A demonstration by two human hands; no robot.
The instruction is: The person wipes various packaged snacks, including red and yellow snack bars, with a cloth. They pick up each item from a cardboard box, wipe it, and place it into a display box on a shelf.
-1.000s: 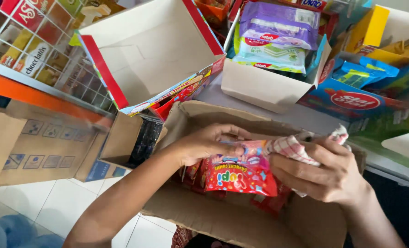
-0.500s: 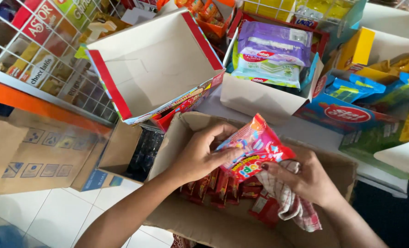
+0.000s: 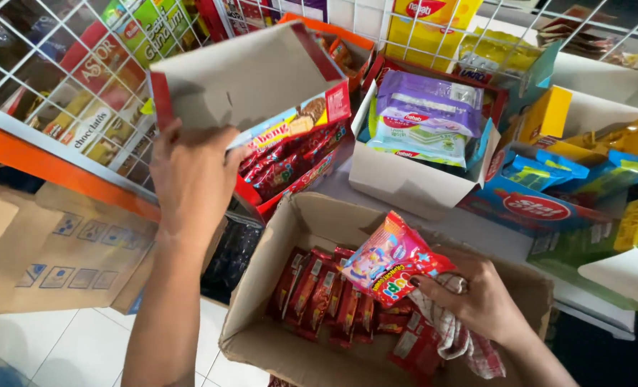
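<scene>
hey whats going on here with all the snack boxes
A person stands over an open cardboard box with rows of red snack packets inside. Their right hand holds a bright red snack packet together with a checked cloth above that box. Their left hand grips the raised lid of a red display box on the shelf, which holds similar red packets.

Display box [image 3: 247, 79] behind carton [image 3: 262, 301], snack packs [image 3: 326, 297] inside carton
</scene>
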